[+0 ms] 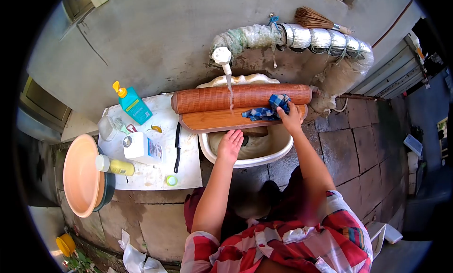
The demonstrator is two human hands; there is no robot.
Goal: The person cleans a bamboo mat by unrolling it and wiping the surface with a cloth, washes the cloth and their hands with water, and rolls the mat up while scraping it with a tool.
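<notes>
Across the basin lies a brown slatted mat (pixel 245 96), rolled at the back, with a smooth flat part (pixel 212 119) toward me. My right hand (pixel 291 117) is closed on a blue-and-white checked cloth (pixel 264 113), pressing it against the mat's right end. My left hand (pixel 231 143) is open, palm up, just in front of the mat's near edge and holding nothing. A white tap (pixel 222 56) pours a thin stream of water onto the mat. Below, the white basin (pixel 245 162) is partly hidden by the mat.
On the left, a white table (pixel 186 178) carries a teal pump bottle (pixel 136 108), a white jug (pixel 141 148), a yellow bottle (pixel 121 168) and a black-handled knife (pixel 177 148). A peach tub (pixel 78 178) stands beyond. A wrapped pipe (pixel 302 37) bends along the wall, with a broom (pixel 314 19) on it.
</notes>
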